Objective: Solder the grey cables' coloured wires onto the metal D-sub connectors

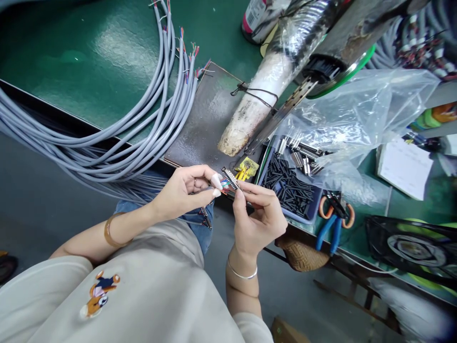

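My right hand (259, 212) pinches a metal multi-pin connector (231, 178) between thumb and fingers, its row of pins turned toward my other hand. White covers sit on the thumb and index tip of my left hand (189, 190), which is closed on thin coloured wires (224, 185) right at the connector's pins. Whether any wire is joined to a pin is too small to tell. Below my left hand, more connectors (206, 217) hang by my leg, partly hidden.
Grey cables (150, 107) with stripped coloured ends lie to the left. A white-wrapped duct (255, 102) reaches down above my hands. On the right are a blue tray (310, 216) of black sleeves and connectors, a plastic bag (350, 114), pliers (334, 228) and cutters (337, 205).
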Available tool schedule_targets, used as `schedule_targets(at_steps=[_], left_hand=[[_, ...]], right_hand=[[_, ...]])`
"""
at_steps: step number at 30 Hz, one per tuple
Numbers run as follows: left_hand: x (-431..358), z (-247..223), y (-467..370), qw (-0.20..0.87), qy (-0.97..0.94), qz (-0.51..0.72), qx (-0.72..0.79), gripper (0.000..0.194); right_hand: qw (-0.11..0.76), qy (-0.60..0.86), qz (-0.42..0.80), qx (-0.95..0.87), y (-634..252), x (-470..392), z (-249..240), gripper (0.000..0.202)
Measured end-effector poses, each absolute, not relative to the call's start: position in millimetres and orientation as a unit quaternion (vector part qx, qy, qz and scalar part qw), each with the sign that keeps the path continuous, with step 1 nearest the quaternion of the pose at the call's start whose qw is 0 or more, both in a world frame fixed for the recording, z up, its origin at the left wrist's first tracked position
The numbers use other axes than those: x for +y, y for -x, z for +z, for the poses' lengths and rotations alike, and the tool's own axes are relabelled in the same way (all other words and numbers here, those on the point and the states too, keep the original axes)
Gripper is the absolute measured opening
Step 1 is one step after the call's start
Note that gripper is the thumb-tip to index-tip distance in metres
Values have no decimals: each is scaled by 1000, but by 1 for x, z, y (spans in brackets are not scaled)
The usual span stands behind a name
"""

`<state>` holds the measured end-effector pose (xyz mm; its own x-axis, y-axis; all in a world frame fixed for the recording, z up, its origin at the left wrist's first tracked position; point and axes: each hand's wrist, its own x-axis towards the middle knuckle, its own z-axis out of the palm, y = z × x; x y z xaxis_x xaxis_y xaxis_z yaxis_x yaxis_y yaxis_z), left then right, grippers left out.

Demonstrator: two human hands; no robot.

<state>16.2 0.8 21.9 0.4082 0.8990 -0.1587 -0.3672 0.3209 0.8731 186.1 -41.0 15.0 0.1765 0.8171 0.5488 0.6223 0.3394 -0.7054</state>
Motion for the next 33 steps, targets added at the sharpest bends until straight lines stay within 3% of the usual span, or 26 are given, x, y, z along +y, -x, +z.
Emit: schedule_targets(at_steps=[4, 9, 12, 17, 23, 33], left_hand=[[-1, 23, -16, 736, -407, 396, 369, 16], [-5, 23, -18, 732, -413, 380, 386, 19], [-5, 24, -21, 728, -409, 395, 383, 18], [1, 29, -23, 706, -389, 434, 402, 20], [4, 25, -23, 683, -409, 440, 415, 16], [8, 27, -34, 531, -503, 501, 463, 10]], right_hand=[[507, 539, 55, -671, -190, -45, 24, 17], [402, 504, 2, -764, -190, -50, 35, 19], [436, 520, 17, -734, -187, -49, 29, 19], [582, 550, -1, -599, -191, -43, 19, 18], [468, 558, 33, -685, -188, -39, 18, 17], [465, 535, -42, -704, -179, -26, 16, 19]])
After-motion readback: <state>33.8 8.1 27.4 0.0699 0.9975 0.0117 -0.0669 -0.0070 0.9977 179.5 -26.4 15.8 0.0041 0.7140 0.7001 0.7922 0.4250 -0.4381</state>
